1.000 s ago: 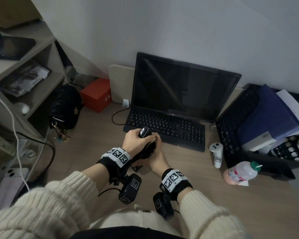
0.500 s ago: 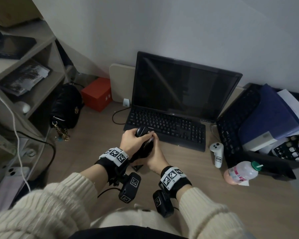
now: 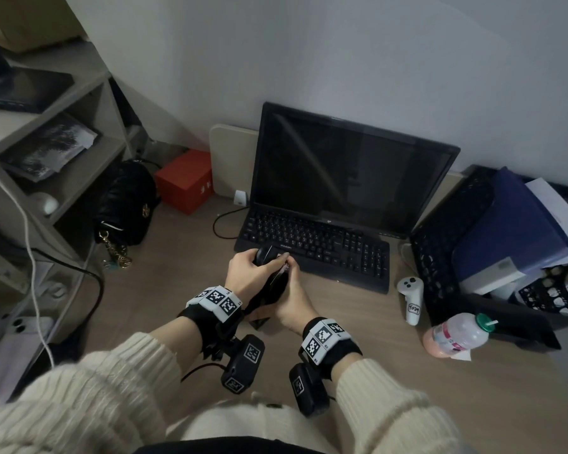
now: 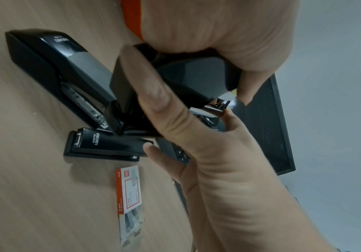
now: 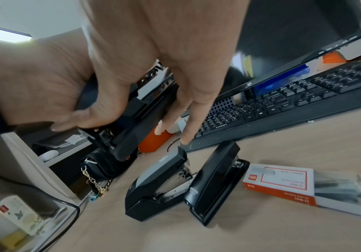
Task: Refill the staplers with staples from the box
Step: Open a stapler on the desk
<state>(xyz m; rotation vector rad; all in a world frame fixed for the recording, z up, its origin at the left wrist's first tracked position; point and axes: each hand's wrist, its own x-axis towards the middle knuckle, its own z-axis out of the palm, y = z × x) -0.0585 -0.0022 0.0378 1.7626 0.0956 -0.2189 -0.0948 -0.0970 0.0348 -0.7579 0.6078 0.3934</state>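
Observation:
Both hands hold one black stapler [image 3: 276,283] above the desk, just in front of the keyboard. My left hand [image 3: 243,273] grips its top [image 4: 196,76] from above with curled fingers. My right hand [image 3: 292,298] holds it from below and the side, thumb across the body; metal parts show at the stapler's front end [image 5: 145,112]. Under the hands a grey-topped stapler [image 5: 160,180] and an all-black stapler [image 5: 216,179] stand side by side on the desk. To their right lies the red-and-white staple box [image 5: 283,184], its inner tray slid partly out [image 4: 130,191].
A black keyboard [image 3: 325,247] and dark monitor [image 3: 341,168] stand behind the hands. A white controller [image 3: 410,296], a drink bottle [image 3: 456,335] and a mesh organiser [image 3: 446,244] sit to the right. A black bag [image 3: 125,198], a red box [image 3: 184,181] and shelves are on the left.
Both hands have shifted slightly with the stapler still between them; its front end sits a little lower, and my left fingers lie further over its top.

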